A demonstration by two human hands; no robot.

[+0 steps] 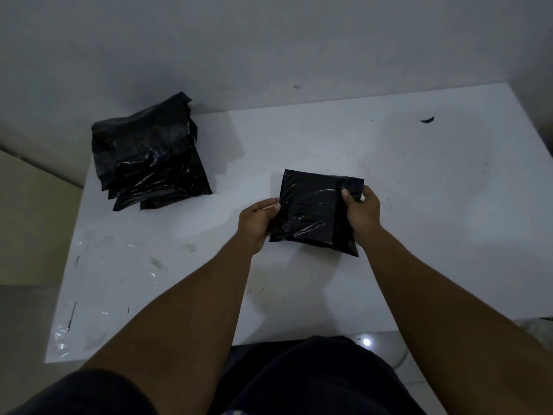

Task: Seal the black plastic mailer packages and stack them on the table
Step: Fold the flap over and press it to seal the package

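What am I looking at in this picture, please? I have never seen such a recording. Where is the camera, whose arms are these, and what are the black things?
There is no machine here. A person wears one camera on the head, and it looks forward and down, so you see that person's own two bare arms reaching out from the bottom edge.

The left hand pinches the left edge of a black mailer package, and the right hand grips its right edge. I cannot tell whether it touches the surface.

The surface is a white table against a pale wall. On its far left corner lies a loose pile of black mailers. A small dark scrap lies far right.
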